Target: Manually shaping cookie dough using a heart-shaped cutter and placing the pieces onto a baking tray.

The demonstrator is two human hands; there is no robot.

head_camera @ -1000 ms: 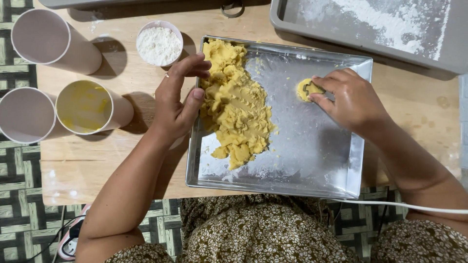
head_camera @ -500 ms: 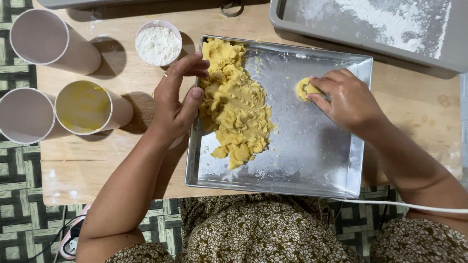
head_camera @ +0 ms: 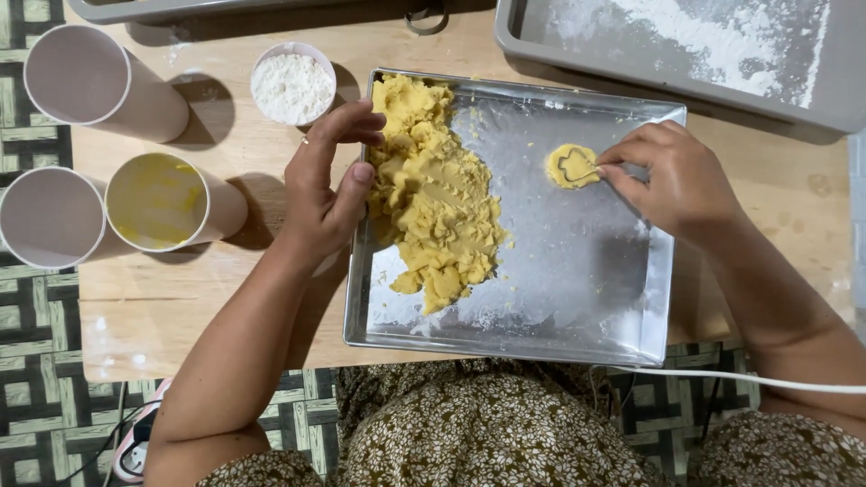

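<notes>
Head view, looking straight down on a pale wooden tabletop (head_camera: 162, 307):

- Shallow rectangular silver metal tray (head_camera: 577, 316), flour-dusted, long axis left to right, in front of the person
- Small flat round of yellow dough with a shaped cut-out pressed in it (head_camera: 572, 166), on the tray's far right part, well apart from the large lumpy mass of yellow dough (head_camera: 433, 198) heaped along the tray's left side
- Right hand (head_camera: 672, 185): fingers pinched together, tips at the right edge of the small round; whether something thin is gripped between them cannot be told. The nearer hand by far; the round lies just to its left
- Left hand (head_camera: 327, 194): half open, curled over the tray's left rim, fingertips touching the dough mass, holding nothing
- Small white bowl of flour (head_camera: 292, 85), just beyond the left hand
- Three pale plastic cups (head_camera: 90, 77) at left, one smeared yellow inside (head_camera: 161, 200)
- Grey floured tray (head_camera: 839, 90), far right
</notes>
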